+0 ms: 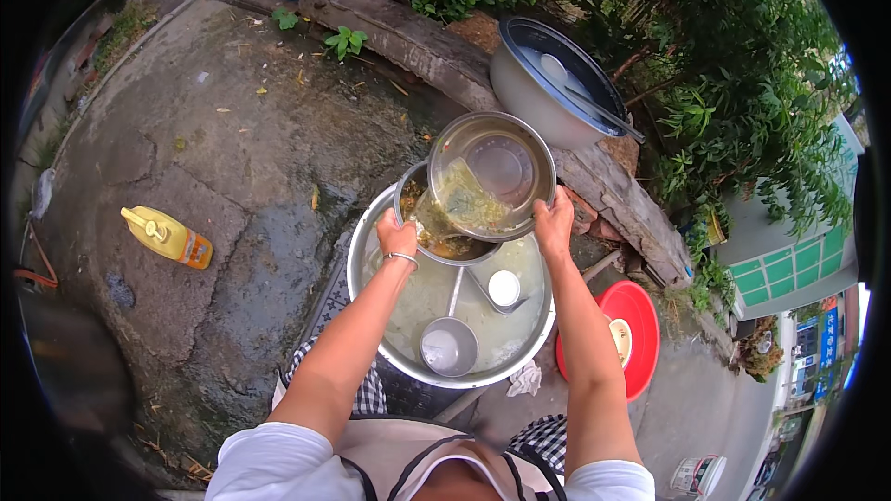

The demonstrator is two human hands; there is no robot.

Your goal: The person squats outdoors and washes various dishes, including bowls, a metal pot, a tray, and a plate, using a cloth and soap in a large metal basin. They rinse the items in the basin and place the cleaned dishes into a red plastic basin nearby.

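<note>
My left hand (397, 235), with a bracelet at the wrist, grips the rim of a metal basin (445, 259) that holds food scraps and murky liquid. My right hand (555, 224) holds a second metal bowl (541, 146) by its right rim, tilted over the first, with greenish liquid and bits at its lower left side. Beneath both is a large metal basin (412, 370) of cloudy water. In it lie a metal ladle or dipper (449, 346), a round white object (503, 288) and another metal utensil partly under water.
A large basin (529, 108) with a long-handled ladle rests on the stone curb (411, 35). A red plastic basin (644, 341) is at the right, a crumpled cloth (525, 379) beside the big basin. Left stands a yellow jug (167, 235); lower right, a white bucket (698, 475).
</note>
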